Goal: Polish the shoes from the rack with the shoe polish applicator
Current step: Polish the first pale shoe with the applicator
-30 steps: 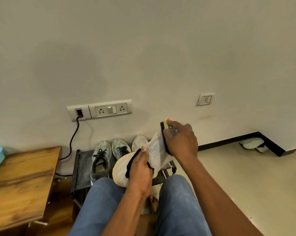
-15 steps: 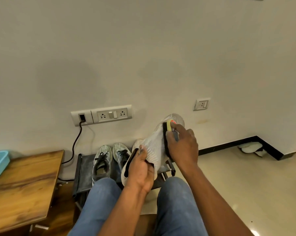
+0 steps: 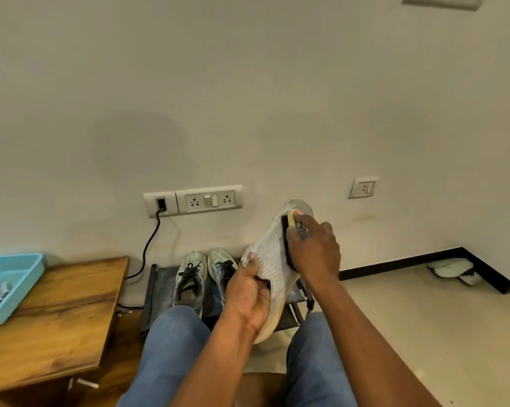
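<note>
Two hands share this job, and each is placed for a reason. My left hand (image 3: 249, 298) curls round the collar end of the white knit sneaker (image 3: 272, 254), fingers tucked into the opening and thumb pressed on the outside, so the shoe stays stiff while I rub it. I hold it raised above my knees, toe tipped up and away toward the wall, which turns its side toward my other hand and keeps any polish off my jeans (image 3: 171, 345).

My right hand (image 3: 314, 248) is closed over the shoe polish applicator (image 3: 289, 230), fingers wrapped across its back; its black sponge edge lies flat against the knit upper, close to the toe. Gripping it from above lets me bear down along the shoe's length.

Behind the sneaker, the low dark shoe rack (image 3: 156, 289) stands against the wall, and a pair of grey lace-up trainers (image 3: 203, 271) sits on it just left of the sneaker, toes to the wall, presumably waiting their turn. Further left of the sneaker is the wooden table (image 3: 60, 312) carrying a blue plastic basket (image 3: 16, 277). I judge this shoe to be mid-polish, with the heel half hidden under my left hand.
</note>
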